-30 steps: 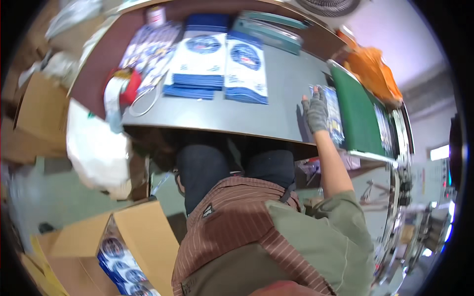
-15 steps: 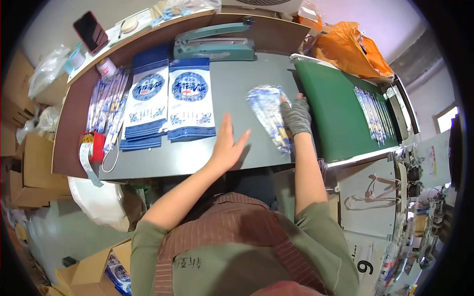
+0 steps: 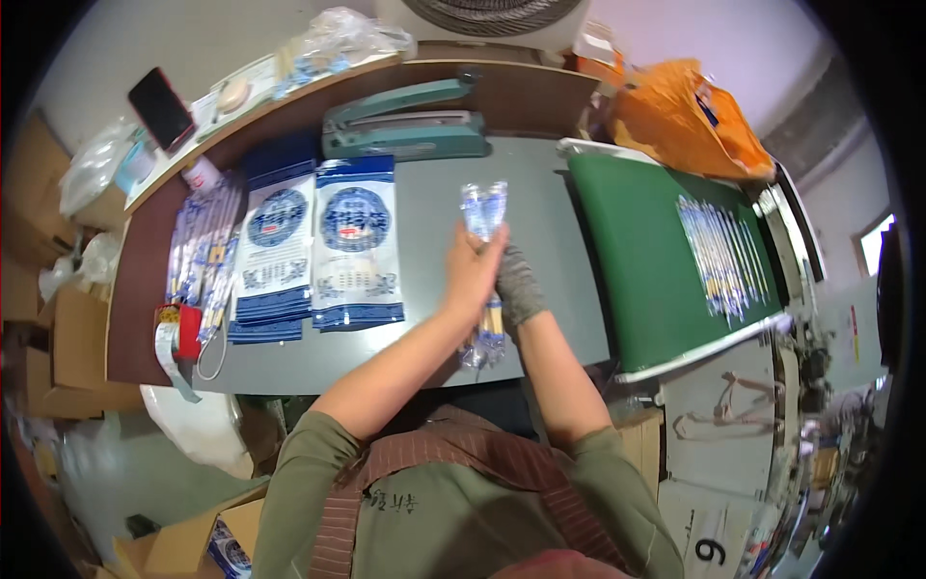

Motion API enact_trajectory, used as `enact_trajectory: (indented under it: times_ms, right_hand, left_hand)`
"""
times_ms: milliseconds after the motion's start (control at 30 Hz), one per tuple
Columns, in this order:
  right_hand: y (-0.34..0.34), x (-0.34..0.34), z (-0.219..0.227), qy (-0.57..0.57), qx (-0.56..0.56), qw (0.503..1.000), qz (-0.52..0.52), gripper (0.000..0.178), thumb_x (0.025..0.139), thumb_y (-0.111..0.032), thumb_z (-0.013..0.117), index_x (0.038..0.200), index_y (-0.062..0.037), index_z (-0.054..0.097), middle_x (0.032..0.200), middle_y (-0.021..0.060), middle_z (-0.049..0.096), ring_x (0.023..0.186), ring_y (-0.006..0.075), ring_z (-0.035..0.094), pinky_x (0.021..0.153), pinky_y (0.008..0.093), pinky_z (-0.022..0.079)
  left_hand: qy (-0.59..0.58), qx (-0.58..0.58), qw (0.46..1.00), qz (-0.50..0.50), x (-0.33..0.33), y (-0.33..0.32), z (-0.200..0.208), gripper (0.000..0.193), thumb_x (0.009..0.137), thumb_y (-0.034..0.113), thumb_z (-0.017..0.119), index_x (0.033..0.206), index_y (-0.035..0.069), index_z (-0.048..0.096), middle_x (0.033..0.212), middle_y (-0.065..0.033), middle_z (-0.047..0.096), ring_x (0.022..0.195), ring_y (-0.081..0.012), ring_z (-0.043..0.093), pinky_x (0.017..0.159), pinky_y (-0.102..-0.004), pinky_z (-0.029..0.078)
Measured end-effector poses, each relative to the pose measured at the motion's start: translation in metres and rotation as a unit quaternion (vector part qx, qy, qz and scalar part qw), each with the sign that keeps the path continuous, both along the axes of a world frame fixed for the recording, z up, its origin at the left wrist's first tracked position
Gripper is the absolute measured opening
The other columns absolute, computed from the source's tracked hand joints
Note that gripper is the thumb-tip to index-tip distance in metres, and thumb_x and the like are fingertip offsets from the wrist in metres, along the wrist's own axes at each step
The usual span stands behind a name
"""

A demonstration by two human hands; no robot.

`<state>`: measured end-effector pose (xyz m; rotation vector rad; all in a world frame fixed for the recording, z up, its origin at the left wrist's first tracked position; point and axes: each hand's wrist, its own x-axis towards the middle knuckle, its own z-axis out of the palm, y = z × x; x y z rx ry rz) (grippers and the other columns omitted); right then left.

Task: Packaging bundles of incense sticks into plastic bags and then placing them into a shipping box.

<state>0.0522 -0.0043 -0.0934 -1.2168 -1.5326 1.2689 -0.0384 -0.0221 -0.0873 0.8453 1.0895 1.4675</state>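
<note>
Over the middle of the grey table, both my hands are closed around a bundle of wrapped chopsticks (image 3: 484,205), slim packets in clear film with blue and white print. My bare left hand (image 3: 471,275) grips its left side. On its right side is my right hand (image 3: 519,282) in a grey glove with bare fingertips; its fingers are partly hidden. The bundle stands nearly lengthwise, its lower end showing below the hands. To the left lie two stacks of blue and white printed bags, the nearer stack (image 3: 355,270) beside the other stack (image 3: 275,265).
More wrapped chopsticks lie on a green board (image 3: 637,261) at the right and in a pile (image 3: 201,241) at the far left, near a red tape dispenser (image 3: 178,328). A teal bag sealer (image 3: 405,135) stands at the back, an orange bag (image 3: 685,121) behind the board.
My right hand has brought the chopsticks leftward from beside the green board. My left hand, open before, has closed on them, and the bundle is now gathered narrower and straighter.
</note>
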Motion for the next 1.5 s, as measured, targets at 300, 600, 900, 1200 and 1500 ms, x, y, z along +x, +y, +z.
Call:
enact_trajectory:
  times_ms: [300, 600, 900, 1200, 1500]
  right_hand:
    - [-0.031, -0.009, 0.090, 0.274, 0.123, 0.947, 0.113, 0.111, 0.061, -0.024, 0.085, 0.148, -0.0085, 0.019, 0.139, 0.0162, 0.040, 0.121, 0.0248, 0.048, 0.098, 0.0357, 0.043]
    - [-0.062, -0.051, 0.087, 0.183, 0.330, 0.926, 0.014, 0.077, 0.071, -0.025, 0.078, 0.137, -0.0061, 0.043, 0.110, 0.0139, 0.062, 0.101, 0.0231, 0.060, 0.090, 0.0358, 0.048]
    - [-0.074, -0.064, 0.011, 0.155, -0.255, 0.904, 0.306, 0.026, 0.082, -0.022, 0.072, 0.092, 0.0002, 0.067, 0.082, 0.0105, 0.068, 0.078, 0.0193, 0.066, 0.071, 0.0329, 0.056]
    - [-0.075, -0.085, 0.021, 0.145, -0.264, 0.907, 0.295, 0.021, 0.080, -0.019, 0.072, 0.089, -0.0006, 0.066, 0.080, 0.0105, 0.068, 0.073, 0.0185, 0.066, 0.066, 0.0333, 0.057]
    - [-0.078, -0.081, 0.023, 0.130, -0.232, 0.922, 0.280, 0.031, 0.076, -0.027, 0.072, 0.088, -0.0001, 0.065, 0.079, 0.0117, 0.067, 0.071, 0.0175, 0.065, 0.067, 0.0301, 0.054]
  left_hand:
    - [0.252, 0.378, 0.886, 0.097, -0.048, -0.027, 0.024, 0.124, 0.061, 0.052, 0.083, 0.149, 0.003, 0.010, 0.150, -0.0253, 0.021, 0.134, -0.0409, 0.033, 0.106, -0.0443, 0.035]
    - [0.018, 0.050, 0.933, -0.357, -0.067, -0.119, -0.005, 0.037, 0.079, 0.022, 0.071, 0.106, 0.001, 0.058, 0.089, -0.0102, 0.065, 0.085, -0.0178, 0.063, 0.078, -0.0320, 0.050]
    - [0.663, 0.024, 0.741, 0.107, -0.245, -0.164, -0.002, 0.028, 0.081, 0.014, 0.066, 0.108, 0.005, 0.062, 0.110, -0.0140, 0.059, 0.103, -0.0310, 0.057, 0.088, -0.0369, 0.048]
    - [0.672, 0.050, 0.739, -0.033, -0.331, -0.155, -0.015, 0.020, 0.080, 0.003, 0.064, 0.100, 0.002, 0.061, 0.097, -0.0120, 0.065, 0.088, -0.0304, 0.063, 0.079, -0.0352, 0.050]
    - [0.380, -0.068, 0.917, -0.104, -0.364, -0.124, -0.009, 0.012, 0.086, 0.011, 0.067, 0.090, 0.001, 0.061, 0.078, 0.0027, 0.055, 0.073, -0.0074, 0.050, 0.070, -0.0230, 0.042]
